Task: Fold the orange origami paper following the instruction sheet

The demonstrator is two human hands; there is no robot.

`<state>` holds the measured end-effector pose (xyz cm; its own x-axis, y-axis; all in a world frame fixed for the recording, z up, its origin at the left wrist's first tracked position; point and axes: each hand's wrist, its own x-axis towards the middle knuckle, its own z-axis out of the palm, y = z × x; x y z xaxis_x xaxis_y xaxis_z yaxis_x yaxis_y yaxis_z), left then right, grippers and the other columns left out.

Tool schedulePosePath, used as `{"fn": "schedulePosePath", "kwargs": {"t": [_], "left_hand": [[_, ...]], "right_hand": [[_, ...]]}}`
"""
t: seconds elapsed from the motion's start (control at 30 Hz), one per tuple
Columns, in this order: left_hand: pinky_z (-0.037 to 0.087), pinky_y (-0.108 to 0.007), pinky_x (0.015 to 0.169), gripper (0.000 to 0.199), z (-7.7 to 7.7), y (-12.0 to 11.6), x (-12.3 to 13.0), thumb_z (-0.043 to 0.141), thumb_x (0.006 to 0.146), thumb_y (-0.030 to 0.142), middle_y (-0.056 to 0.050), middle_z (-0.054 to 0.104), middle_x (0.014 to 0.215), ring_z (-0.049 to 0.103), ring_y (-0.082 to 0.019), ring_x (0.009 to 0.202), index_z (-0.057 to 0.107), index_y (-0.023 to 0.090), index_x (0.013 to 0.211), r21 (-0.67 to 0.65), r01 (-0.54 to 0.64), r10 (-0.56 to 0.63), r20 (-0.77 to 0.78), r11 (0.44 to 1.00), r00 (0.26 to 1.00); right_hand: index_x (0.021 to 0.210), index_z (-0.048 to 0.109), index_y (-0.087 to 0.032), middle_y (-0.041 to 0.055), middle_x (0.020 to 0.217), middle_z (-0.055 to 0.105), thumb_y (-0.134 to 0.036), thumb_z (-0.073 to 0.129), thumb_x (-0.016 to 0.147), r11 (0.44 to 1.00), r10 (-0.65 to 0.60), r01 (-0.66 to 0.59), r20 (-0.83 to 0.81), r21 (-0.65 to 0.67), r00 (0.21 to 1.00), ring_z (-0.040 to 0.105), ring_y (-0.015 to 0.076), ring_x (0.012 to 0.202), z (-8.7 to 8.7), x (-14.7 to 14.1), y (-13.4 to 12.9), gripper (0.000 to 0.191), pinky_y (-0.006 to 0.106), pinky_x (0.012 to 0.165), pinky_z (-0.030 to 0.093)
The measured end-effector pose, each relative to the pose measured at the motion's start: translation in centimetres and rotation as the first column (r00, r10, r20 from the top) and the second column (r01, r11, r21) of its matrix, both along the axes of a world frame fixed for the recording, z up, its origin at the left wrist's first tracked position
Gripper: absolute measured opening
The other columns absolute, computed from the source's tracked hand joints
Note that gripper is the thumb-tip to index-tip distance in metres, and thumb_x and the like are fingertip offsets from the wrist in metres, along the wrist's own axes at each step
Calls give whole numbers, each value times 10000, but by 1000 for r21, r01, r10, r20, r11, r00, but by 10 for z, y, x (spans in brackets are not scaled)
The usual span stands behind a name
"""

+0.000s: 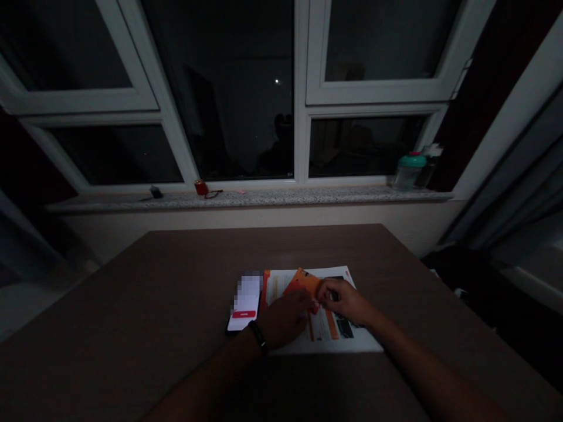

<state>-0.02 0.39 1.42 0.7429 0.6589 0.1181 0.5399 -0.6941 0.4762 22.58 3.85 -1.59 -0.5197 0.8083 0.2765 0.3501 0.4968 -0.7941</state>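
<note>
Partly beneath the left fingers [299, 299] lies the orange paper [308, 282].

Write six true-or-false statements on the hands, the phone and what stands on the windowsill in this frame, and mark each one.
1. The phone lies on the table, left of the printed page. True.
2. The phone's screen is dark. False: it is lit.
3. The left hand and right hand are both at the orange piece over the page. True.
4. The black wristband is on the right wrist. False: it is on the left wrist.
5. The teal-lidded bottle stands on the table. False: it stands on the windowsill.
6. The small red jar is left of that bottle. True.
</note>
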Motion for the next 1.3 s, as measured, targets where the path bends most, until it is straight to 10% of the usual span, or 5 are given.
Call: {"fn": "schedulePosePath", "kwargs": {"t": [0.27,0.87,1.3], "left_hand": [[451,-396,995,327,2,-3,0,523,803,75,-58,571,1186,542,-239,1157,518,223,1095,-32,-81,80,-21,996,997],[449,-397,1016,341,2,-1,1,508,792,67,-58,568,1211,548,-239,1148,548,236,1085,-40,-36,38,47,999,998],[411,-453,1076,460,-9,0,-1,538,820,110,-98,540,1327,488,-273,1266,480,208,1265,-1,-53,53,0,999,999]], "right_hand": [[854,671,-188,-31,687,560,-137,615,784,992,95,-83,134,-92,986,505,116,597,0,7,-2,103,207,553,369],[765,550,-196,-13,761,579,-183,633,789,982,-181,178,30,70,983,540,145,707,-13,-11,2,88,240,649,398],[688,503,-189,-14,780,574,-134,683,725,1000,6,-5,79,-23,997,496,125,674,-10,-8,0,192,221,607,351]]}}
